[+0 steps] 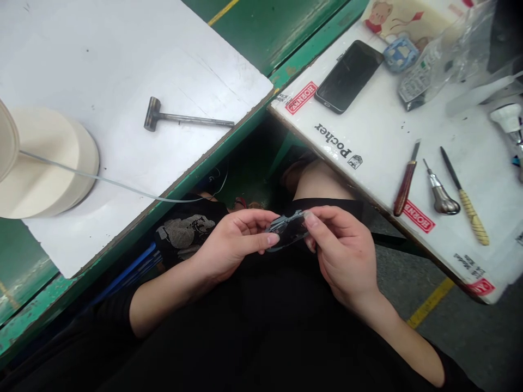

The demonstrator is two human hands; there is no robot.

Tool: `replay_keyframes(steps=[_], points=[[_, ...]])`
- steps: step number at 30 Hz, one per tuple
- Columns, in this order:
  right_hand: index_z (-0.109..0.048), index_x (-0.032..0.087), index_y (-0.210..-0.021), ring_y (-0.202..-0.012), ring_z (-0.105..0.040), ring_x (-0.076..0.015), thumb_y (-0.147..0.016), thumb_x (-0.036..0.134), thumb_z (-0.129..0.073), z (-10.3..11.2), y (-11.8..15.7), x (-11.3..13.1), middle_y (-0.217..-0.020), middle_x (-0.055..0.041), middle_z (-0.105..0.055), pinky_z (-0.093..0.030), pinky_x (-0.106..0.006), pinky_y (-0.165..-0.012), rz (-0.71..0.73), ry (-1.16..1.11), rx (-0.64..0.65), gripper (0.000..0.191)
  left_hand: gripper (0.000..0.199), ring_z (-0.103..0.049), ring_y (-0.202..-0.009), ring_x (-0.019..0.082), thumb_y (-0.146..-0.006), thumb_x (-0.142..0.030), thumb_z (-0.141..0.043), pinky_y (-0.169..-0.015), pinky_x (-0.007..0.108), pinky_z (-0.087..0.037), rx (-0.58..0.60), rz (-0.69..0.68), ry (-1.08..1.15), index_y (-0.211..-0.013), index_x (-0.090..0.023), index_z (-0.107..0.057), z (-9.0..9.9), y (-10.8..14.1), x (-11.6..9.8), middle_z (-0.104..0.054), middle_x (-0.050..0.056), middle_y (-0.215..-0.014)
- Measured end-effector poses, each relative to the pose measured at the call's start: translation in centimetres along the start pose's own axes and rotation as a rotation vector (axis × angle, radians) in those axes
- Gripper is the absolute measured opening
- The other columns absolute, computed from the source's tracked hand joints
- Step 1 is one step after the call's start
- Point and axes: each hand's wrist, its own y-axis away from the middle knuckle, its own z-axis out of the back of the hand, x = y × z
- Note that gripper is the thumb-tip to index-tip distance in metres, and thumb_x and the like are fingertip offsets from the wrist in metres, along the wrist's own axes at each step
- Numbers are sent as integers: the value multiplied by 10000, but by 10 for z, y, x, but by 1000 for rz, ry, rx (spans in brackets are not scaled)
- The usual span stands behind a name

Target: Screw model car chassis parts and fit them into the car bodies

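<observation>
A small dark, glossy part (290, 228) with greyish edges is held up over my lap, between the two table edges. My left hand (241, 237) pinches its left end between thumb and fingers. At its right end, my right hand (345, 245) grips it with thumb and curled fingers. The part's exact shape is too small and dark to make out. A thin pale strand (134, 190) runs from a cream spool (61, 158) on the left table and hangs over the edge near my left forearm.
A metal hammer-like tool (192, 120) lies on the left table (122, 49). On the right table (379, 141) are a phone (349, 76), a red-handled knife (406, 182), an awl (439, 193), a file (468, 204), a blue case (400, 53) and a bagged remote (420, 79).
</observation>
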Motion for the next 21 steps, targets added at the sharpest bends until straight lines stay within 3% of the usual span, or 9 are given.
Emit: replay_keyframes(steps=[11, 21], points=[[-889, 279, -1101, -652, -656, -122, -1073, 405, -933, 3, 3, -4, -881, 1, -779, -550, -260, -576, 15, 10, 32, 136, 296, -746, -857, 147, -916, -316, -1058, -679, 205, -584, -46, -66, -64, -1187, -244, -962, -4, 2, -1, -858, 59, -1018], [-868, 266, -1096, -652, -649, -146, -1079, 418, -917, 3, 3, -7, -850, 0, -757, -541, -285, -572, 18, 33, 39, 161, 358, -676, -717, 115, -872, -354, -1093, -675, 232, -574, -65, -57, -50, -1170, -209, -958, -4, 3, -1, -830, 43, -912]])
